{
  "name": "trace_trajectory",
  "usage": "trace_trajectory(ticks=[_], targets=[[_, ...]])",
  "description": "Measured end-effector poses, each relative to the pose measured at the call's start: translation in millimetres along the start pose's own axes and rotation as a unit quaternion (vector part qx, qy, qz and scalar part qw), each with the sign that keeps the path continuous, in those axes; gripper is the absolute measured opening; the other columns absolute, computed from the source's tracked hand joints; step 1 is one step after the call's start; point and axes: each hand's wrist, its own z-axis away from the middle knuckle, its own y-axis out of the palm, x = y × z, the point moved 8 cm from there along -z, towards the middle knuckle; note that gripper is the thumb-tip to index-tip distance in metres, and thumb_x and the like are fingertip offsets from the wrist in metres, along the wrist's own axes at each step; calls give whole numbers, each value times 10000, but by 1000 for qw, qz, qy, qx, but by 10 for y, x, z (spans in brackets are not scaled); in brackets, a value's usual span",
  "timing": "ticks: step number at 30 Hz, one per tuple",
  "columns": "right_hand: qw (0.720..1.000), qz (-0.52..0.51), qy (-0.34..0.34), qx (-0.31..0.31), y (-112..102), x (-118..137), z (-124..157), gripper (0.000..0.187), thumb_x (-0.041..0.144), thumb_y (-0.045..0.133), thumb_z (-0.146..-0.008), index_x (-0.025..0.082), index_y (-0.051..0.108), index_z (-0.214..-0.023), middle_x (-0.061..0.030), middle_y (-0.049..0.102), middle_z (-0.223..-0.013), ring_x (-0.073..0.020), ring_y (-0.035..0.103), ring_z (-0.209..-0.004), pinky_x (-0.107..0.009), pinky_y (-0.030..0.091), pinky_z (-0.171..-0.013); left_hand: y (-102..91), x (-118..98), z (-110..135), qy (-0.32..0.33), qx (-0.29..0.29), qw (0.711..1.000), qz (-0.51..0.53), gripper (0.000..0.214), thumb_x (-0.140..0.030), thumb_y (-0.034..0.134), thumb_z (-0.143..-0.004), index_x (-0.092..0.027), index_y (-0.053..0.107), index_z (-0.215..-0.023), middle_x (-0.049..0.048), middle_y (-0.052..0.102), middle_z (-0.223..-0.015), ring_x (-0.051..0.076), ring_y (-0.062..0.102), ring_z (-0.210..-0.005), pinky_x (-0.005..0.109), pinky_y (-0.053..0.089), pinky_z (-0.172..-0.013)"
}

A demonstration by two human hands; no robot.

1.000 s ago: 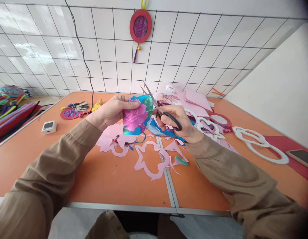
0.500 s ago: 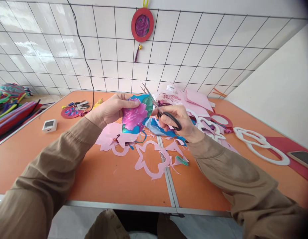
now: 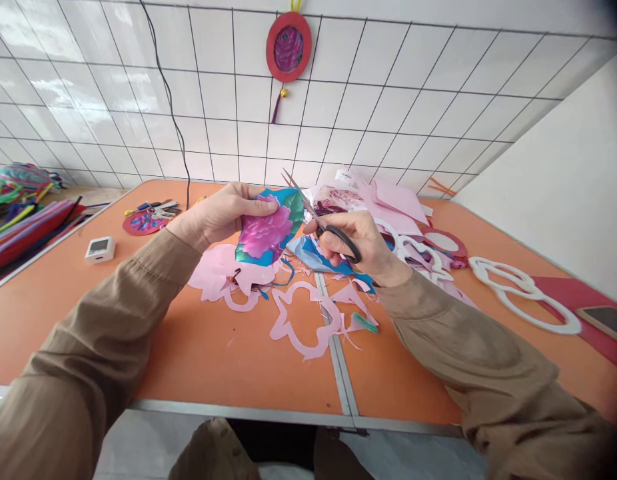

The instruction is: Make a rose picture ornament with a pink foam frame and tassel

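The left hand [image 3: 228, 210] pinches the flower piece [image 3: 263, 230], a pink printed flower with green leaves and a blue ground. Its thumb lies flat on the front and the other fingers go behind, so there is no gap between them except the piece itself. The flower piece is held up above the far middle part of the orange table [image 3: 213, 373]. The right hand [image 3: 361, 243] is curled around the black handles of the scissors [image 3: 310, 207], with its fingers bent closely on the loops. The blades point to far left and stand a little apart, at the right edge of the piece, near a leaf; I cannot tell if they touch it.

Below the hands, on the near side, lies a pink cut-out outline [image 3: 313, 351], and to its right a small green bundle [image 3: 364, 323]. On the left of the table is a white device [image 3: 100, 250]. On the far wall hangs a round red ornament [image 3: 271, 47]. White rings [image 3: 558, 327] lie on the right.
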Motion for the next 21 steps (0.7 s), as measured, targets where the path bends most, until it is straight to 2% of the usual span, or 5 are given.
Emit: trace_trajectory(ticks=[5, 9, 16, 21], targets=[[1000, 2, 5, 2, 14, 28, 8, 342, 445, 823, -735, 148, 728, -876, 24, 571, -533, -86, 488, -417, -236, 375, -378, -82, 23, -22, -8, -13, 1000, -9, 233, -200, 808, -833, -137, 721, -626, 25, 637, -622, 105, 590, -561, 227, 497, -542], [1000, 0, 7, -1, 34, 55, 5, 315, 405, 824, -702, 142, 719, -840, 32, 562, -518, -86, 490, -414, -230, 368, -373, -70, 10, 0, -16, -3, 1000, -25, 227, -206, 808, -840, -130, 721, -645, 27, 640, -629, 112, 605, -570, 234, 522, -576], [1000, 9, 25, 14, 57, 37, 11, 302, 386, 821, -688, 143, 714, -833, 48, 543, -491, -85, 493, -396, -221, 383, -376, -85, -23, 33, -30, 8, 999, -20, 186, -240, 899, -744, -135, 751, -703, 13, 661, -624, 113, 593, -565, 230, 513, -564], [1000, 0, 27, 16, 76, 62, 10, 279, 369, 841, -674, 167, 691, -796, 47, 546, -526, -81, 489, -408, -219, 363, -354, -128, -29, 28, -33, 14, 999, -24, 221, -228, 950, -657, -138, 802, -794, 41, 744, -717, 137, 661, -630, 239, 546, -607]])
